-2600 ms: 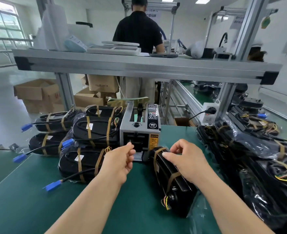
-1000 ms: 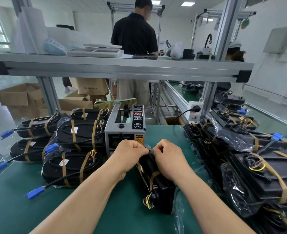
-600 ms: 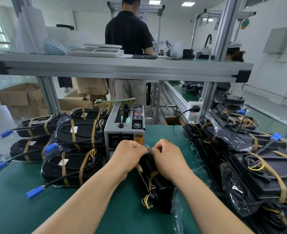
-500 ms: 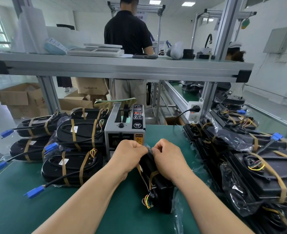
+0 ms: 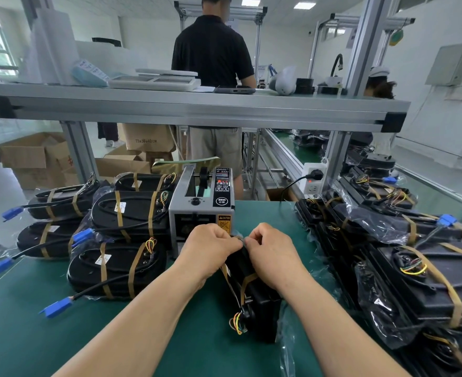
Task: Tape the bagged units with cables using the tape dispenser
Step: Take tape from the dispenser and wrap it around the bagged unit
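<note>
A black bagged unit (image 5: 259, 300) stands on edge on the green mat, with brown tape bands around it and coloured wires at its near end. My left hand (image 5: 211, 250) and my right hand (image 5: 272, 254) meet at its far top end, fingers curled and pinching the bag and tape there. The grey tape dispenser (image 5: 201, 208) stands just behind my hands. What lies under my fingertips is hidden.
Taped units with blue-plugged cables (image 5: 115, 268) are stacked at the left. More bagged units (image 5: 428, 281) pile up at the right. An aluminium shelf (image 5: 197, 107) spans overhead, and a person in a black shirt (image 5: 213, 53) stands behind it. A power socket (image 5: 313, 180) is mounted on the frame.
My left hand came from the dispenser's mouth onto the unit's far end and joined the right hand. Over the last second both hands stay almost still there.
</note>
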`<state>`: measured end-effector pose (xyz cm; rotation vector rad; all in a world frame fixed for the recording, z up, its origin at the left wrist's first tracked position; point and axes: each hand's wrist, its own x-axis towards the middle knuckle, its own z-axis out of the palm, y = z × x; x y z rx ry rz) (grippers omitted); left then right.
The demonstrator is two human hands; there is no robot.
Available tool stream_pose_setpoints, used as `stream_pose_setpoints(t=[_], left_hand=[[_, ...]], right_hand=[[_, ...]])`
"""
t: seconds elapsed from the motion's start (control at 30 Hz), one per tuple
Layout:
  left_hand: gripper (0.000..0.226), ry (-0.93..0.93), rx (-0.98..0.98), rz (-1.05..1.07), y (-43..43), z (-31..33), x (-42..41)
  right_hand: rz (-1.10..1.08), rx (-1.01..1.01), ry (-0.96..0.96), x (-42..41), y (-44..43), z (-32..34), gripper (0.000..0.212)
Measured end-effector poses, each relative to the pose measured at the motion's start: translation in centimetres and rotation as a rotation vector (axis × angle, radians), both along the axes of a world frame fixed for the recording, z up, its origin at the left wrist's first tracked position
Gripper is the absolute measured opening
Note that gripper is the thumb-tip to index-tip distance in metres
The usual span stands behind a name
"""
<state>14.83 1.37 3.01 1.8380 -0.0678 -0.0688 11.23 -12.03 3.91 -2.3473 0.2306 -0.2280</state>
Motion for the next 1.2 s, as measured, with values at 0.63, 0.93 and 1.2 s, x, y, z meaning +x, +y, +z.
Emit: stream_pose_setpoints(t=[0.63, 0.93, 1.2], left_hand=[[0.033, 0.160, -0.122, -0.062, 0.5, -1.0, -0.5], [0.030, 0.132, -0.183, -0.091, 1.5, -0.4, -3.9], [0.042, 0.034, 0.000, 0.065, 9.1, -2.4, -9.6]], right_hand=[[-0.033, 0.003, -0.001, 0.1, -0.2, -0.1, 0.021], [0.154, -0.109, 0.164, -1.1, 1.0, 1.3, 0.069], [0.432, -0.268, 0.258, -2.8, 0.7, 3.8, 0.015]])
